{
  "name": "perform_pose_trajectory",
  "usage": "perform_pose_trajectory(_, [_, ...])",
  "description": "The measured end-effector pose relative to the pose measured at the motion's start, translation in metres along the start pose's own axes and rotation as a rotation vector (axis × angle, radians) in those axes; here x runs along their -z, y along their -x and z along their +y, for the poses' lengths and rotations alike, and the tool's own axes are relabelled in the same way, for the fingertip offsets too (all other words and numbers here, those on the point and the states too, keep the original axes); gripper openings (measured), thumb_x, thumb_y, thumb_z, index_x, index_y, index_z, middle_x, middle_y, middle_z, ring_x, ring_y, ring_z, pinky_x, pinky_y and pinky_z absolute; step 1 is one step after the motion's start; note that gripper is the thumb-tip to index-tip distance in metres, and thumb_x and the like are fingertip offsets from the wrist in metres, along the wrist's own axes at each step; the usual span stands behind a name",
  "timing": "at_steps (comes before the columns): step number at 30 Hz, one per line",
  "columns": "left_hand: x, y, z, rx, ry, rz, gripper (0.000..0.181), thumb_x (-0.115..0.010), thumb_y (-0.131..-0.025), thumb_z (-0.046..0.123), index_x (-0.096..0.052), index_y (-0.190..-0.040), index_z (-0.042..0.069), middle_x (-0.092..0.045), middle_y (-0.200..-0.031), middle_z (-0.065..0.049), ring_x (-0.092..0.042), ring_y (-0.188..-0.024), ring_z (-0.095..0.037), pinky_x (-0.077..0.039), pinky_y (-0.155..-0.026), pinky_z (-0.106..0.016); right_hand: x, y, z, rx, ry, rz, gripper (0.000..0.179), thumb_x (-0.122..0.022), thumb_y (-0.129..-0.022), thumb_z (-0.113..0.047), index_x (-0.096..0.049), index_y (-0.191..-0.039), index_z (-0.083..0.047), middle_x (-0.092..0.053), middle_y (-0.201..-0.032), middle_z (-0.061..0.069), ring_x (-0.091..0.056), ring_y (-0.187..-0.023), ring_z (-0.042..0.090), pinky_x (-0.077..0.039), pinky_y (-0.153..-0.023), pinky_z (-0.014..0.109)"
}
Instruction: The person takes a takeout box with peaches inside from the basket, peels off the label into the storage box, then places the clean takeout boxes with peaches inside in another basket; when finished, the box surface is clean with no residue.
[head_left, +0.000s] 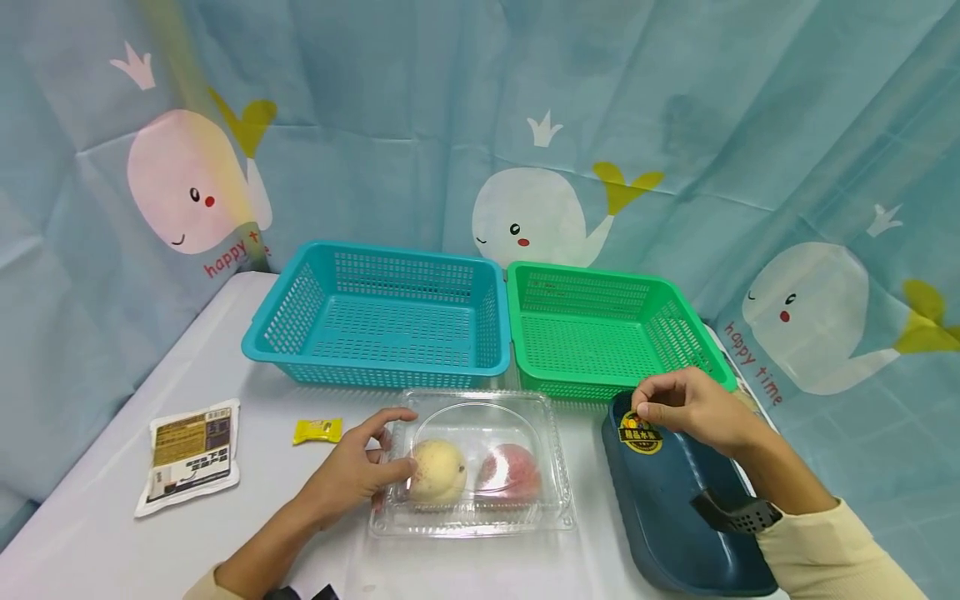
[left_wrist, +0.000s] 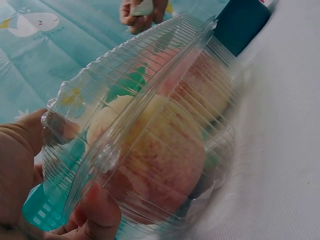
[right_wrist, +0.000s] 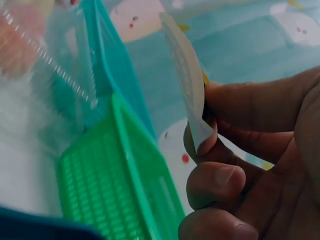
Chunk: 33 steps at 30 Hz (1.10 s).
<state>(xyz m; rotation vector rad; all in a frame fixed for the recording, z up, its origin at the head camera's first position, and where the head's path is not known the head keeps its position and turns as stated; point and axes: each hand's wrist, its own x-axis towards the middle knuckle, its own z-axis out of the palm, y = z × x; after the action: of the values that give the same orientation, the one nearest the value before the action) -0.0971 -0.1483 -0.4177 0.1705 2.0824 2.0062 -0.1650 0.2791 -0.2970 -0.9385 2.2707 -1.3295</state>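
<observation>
A clear plastic clamshell box (head_left: 474,417) lies on the table with two peaches inside, a pale yellow peach (head_left: 438,472) on the left and a pink peach (head_left: 510,472) on the right. My left hand (head_left: 358,468) grips the box by its left side, fingers and thumb around the edge. Over the dark blue bin (head_left: 663,508), my right hand (head_left: 693,414) pinches a sticker (head_left: 640,437), black and gold with fruit and lettering on its front. The right wrist view shows the sticker's pale back, its lower edge bent.
Behind the box stand a blue basket (head_left: 390,375) and, to its right, a green basket (head_left: 570,388), side by side. A small yellow wrapped packet (head_left: 318,431) and a white and brown printed pouch (head_left: 191,454) lie at the left. A whale-print curtain (head_left: 420,167) hangs behind.
</observation>
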Motion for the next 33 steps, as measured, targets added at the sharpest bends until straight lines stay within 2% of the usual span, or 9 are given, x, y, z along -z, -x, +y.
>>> perform_pose_trajectory(3, [-0.001, -0.001, 0.0, 0.001, -0.005, 0.003, 0.059, -0.075, -0.08, 0.002, -0.052, -0.133, 0.014, -0.029, -0.095, -0.015, -0.038, -0.05, -0.011, -0.046, -0.036, -0.033, 0.002, 0.006, 0.009, 0.006, -0.018, -0.031, 0.013, -0.053, -0.096, 0.005, -0.063, -0.09, -0.001, -0.049, -0.072, 0.02, -0.044, -0.059, 0.023, -0.04, -0.047, 0.035])
perform_pose_trajectory(9, [0.0, -0.001, 0.001, 0.004, -0.002, 0.007, 0.06, -0.075, -0.08, 0.002, -0.051, -0.133, 0.014, -0.029, -0.095, -0.015, -0.039, -0.051, -0.011, -0.045, -0.036, -0.031, 0.005, 0.014, 0.027, 0.012, -0.043, -0.08, 0.015, -0.052, -0.096, 0.007, -0.063, -0.09, -0.001, -0.046, -0.071, 0.017, -0.035, -0.054, 0.024, -0.033, -0.043, 0.036])
perform_pose_trajectory(17, [0.0, -0.001, -0.001, 0.02, -0.003, 0.008, 0.06, -0.075, -0.08, 0.003, -0.052, -0.134, 0.014, -0.03, -0.097, -0.016, -0.038, -0.052, -0.01, -0.045, -0.036, -0.031, 0.008, 0.027, 0.061, -0.028, -0.07, -0.123, 0.015, -0.052, -0.096, 0.006, -0.064, -0.09, -0.001, -0.043, -0.068, 0.018, -0.029, -0.046, 0.026, -0.029, -0.038, 0.038])
perform_pose_trajectory(21, [0.0, -0.001, 0.0, 0.015, -0.004, 0.01, 0.059, -0.075, -0.08, 0.004, -0.052, -0.134, 0.014, -0.03, -0.097, -0.016, -0.038, -0.052, -0.011, -0.045, -0.035, -0.032, 0.01, 0.032, 0.081, -0.103, -0.048, -0.108, 0.012, -0.054, -0.096, 0.001, -0.065, -0.09, -0.001, -0.044, -0.067, 0.019, -0.03, -0.045, 0.021, -0.029, -0.038, 0.036])
perform_pose_trajectory(25, [0.001, -0.001, 0.001, 0.013, -0.007, 0.007, 0.058, -0.075, -0.081, 0.004, -0.052, -0.133, 0.015, -0.03, -0.097, -0.016, -0.039, -0.053, -0.011, -0.046, -0.036, -0.032, 0.007, 0.037, 0.1, -0.205, -0.008, -0.087, 0.01, -0.059, -0.095, -0.005, -0.067, -0.089, -0.001, -0.051, -0.067, 0.006, -0.038, -0.051, 0.009, -0.036, -0.042, 0.028])
perform_pose_trajectory(29, [0.0, -0.001, 0.001, 0.018, -0.013, 0.003, 0.058, -0.076, -0.081, 0.005, -0.052, -0.133, 0.015, -0.03, -0.097, -0.016, -0.04, -0.054, -0.012, -0.046, -0.036, -0.031, 0.005, 0.04, 0.109, -0.254, 0.009, -0.082, 0.01, -0.061, -0.094, -0.006, -0.068, -0.09, 0.001, -0.058, -0.075, 0.002, -0.047, -0.059, 0.013, -0.042, -0.049, 0.027])
perform_pose_trajectory(33, [0.0, -0.001, 0.001, 0.024, -0.009, 0.0, 0.059, -0.076, -0.08, 0.004, -0.051, -0.134, 0.013, -0.03, -0.097, -0.016, -0.04, -0.054, -0.012, -0.045, -0.036, -0.031, 0.002, 0.041, 0.115, -0.279, 0.023, -0.08, 0.01, -0.062, -0.093, -0.006, -0.068, -0.089, 0.001, -0.059, -0.076, 0.001, -0.048, -0.06, 0.011, -0.041, -0.049, 0.025])
